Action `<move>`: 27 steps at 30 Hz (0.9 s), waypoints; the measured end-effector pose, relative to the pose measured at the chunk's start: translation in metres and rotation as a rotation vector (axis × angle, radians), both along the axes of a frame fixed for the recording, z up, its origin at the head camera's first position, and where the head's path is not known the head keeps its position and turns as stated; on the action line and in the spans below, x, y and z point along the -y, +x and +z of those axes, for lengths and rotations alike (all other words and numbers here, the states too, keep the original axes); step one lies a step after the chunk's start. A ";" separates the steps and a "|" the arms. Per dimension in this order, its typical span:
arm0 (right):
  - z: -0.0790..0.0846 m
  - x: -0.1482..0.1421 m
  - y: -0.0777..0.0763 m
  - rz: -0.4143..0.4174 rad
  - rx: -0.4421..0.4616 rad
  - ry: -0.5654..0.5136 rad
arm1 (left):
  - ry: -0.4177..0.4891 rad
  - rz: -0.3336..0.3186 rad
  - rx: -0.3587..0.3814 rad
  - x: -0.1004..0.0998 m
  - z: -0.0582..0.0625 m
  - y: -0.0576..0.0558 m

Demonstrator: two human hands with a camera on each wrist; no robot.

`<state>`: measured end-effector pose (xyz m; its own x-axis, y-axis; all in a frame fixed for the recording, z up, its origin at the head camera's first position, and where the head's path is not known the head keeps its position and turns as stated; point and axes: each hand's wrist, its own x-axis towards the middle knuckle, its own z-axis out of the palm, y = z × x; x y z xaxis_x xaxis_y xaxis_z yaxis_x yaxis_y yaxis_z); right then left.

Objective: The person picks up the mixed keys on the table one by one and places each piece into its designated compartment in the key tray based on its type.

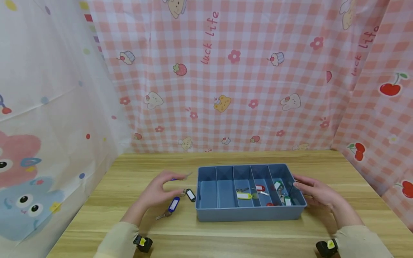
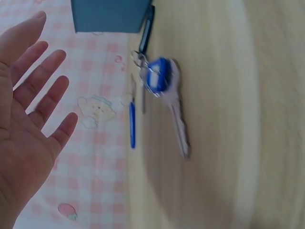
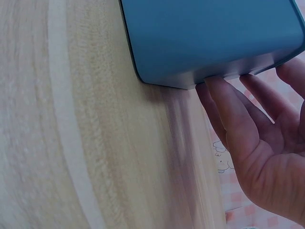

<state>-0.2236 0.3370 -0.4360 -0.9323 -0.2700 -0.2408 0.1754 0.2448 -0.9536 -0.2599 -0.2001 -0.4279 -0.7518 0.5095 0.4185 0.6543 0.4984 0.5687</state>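
My left hand [image 1: 155,191] hovers left of the box, fingers spread and nothing held. Close by lie a key with a blue tag [image 1: 174,204], a dark-rimmed key tag [image 1: 190,195] and another blue-tagged key [image 2: 132,124], partly hidden by my fingers in the head view. My right hand [image 1: 317,193] touches the right end of a blue-grey divided box [image 1: 251,214], its fingers extended against the outer wall. Inside the box are a yellow key tag [image 1: 243,196] in the middle compartment, a red tag [image 1: 260,187] right of it, and green tags [image 1: 288,201] with keys at the far right.
The box stands on a wood-grain table [image 1: 232,238]. Its two left compartments show bare floors. A pink checked cloth [image 1: 238,79] hangs behind the table, and a white patterned cloth [image 1: 64,118] hangs at the left.
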 end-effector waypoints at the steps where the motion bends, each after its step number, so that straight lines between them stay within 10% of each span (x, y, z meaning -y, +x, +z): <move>1: 0.000 0.000 0.000 -0.003 -0.001 0.006 | -0.009 -0.002 -0.005 0.002 -0.002 0.000; 27: -0.001 -0.001 -0.001 0.019 -0.003 -0.052 | -0.136 -0.106 0.189 0.036 -0.027 0.001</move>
